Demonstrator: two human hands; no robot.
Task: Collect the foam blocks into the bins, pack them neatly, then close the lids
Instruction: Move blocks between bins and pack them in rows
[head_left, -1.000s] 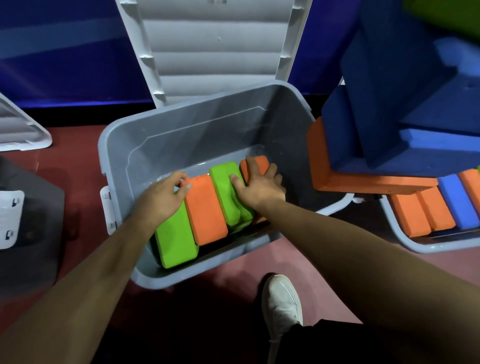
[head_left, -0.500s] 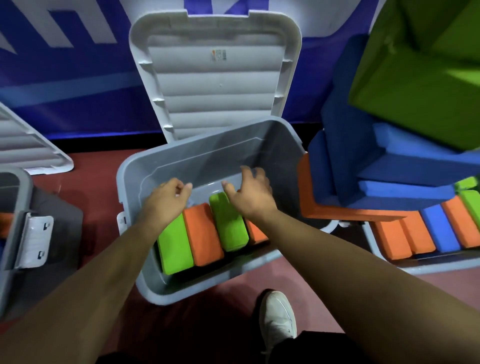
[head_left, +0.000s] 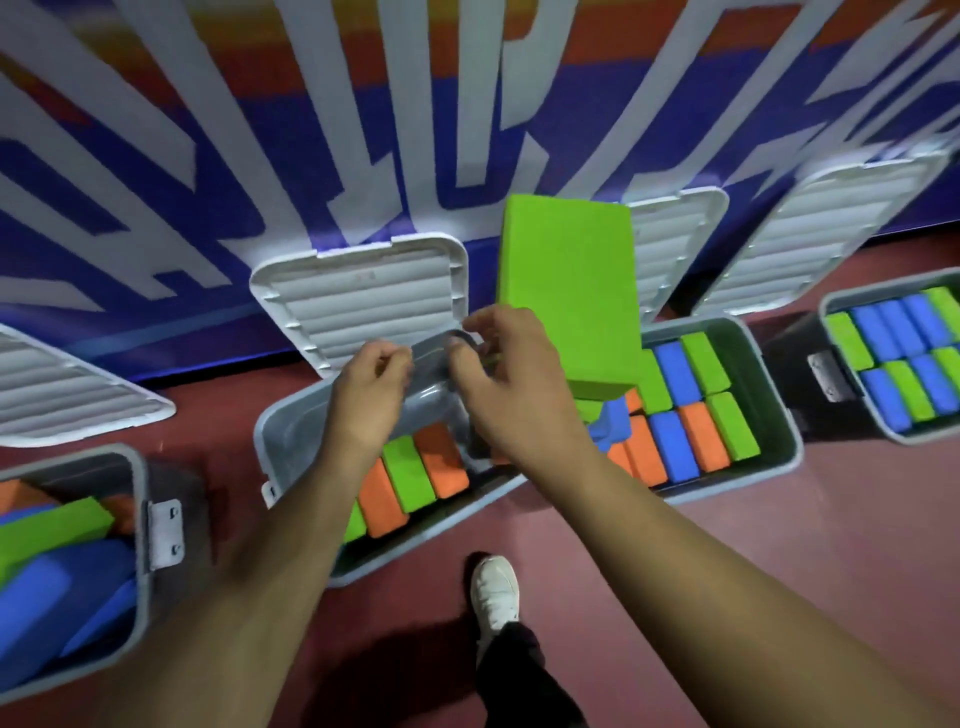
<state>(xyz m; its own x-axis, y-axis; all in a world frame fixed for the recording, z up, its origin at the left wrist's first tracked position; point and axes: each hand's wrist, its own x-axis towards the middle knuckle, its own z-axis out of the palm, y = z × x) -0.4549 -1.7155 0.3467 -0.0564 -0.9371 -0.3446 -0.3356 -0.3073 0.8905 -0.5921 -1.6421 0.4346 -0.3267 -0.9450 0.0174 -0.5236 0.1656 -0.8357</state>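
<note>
My shoe (head_left: 496, 592) is planted on the red floor just short of the middle bin (head_left: 283, 441). Along the bin's near wall a row of foam blocks (head_left: 410, 475) stands on edge, orange and green alternating, faces touching. The floor behind them looks bare, so I judge this bin far from full and the step in hand is fetching more.

Both hands hover above the bin's far rim. My left hand (head_left: 371, 400) has its fingers loosely curled, thumb near the forefinger, with nothing in it that I can see. My right hand (head_left: 506, 395) is the same, slack and empty.

Just past my right hand the big green block (head_left: 569, 296) stands tilted on the neighbouring bin (head_left: 737, 483), whose smaller blocks are already in tidy rows. It looks too broad for one hand. I should take it by its two long sides, lift it straight up so it does not drag the packed blocks under it, and lay it flat.

Behind the middle bin its lid (head_left: 358, 296) leans open against the lettered wall (head_left: 208, 156), so nothing should be stacked above the rim.
</note>
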